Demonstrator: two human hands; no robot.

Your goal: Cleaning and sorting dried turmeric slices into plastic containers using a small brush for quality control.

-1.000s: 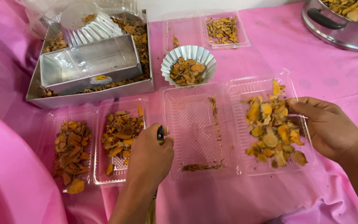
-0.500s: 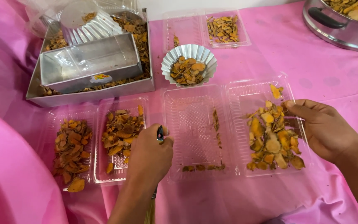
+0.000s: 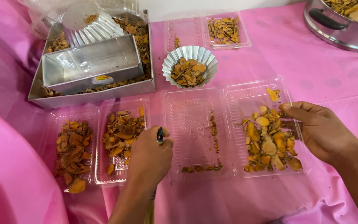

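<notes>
Right now we have both hands down on the pink cloth (image 3: 303, 58), working over an open clear plastic box (image 3: 228, 132) that lies flat in front of us, its two halves side by side. Our left hand (image 3: 148, 155) is closed into a fist around a small dark tool (image 3: 160, 135), whose tip pokes up above the knuckles; we cannot tell what kind of tool it is. That hand sits at the left edge of the box's nearly bare left half, where only a thin line of crumbs (image 3: 213, 137) runs down the middle and along the near edge. Our right hand (image 3: 320, 130) rests on the right rim of the box, fingers loosely curled and holding nothing, the fingertips touching the heap of yellow and orange dried slices (image 3: 268, 141) in the right half. To the left of our left hand lies a second open plastic box (image 3: 96, 145), both halves filled with darker brownish slices. Farther off, a fluted foil cup (image 3: 190, 65) holds more slices, a metal tray (image 3: 90, 70) stands at the far left, a small clear box (image 3: 224, 29) lies beyond the cup, and a steel pot (image 3: 340, 25) sits at the far right.
</notes>
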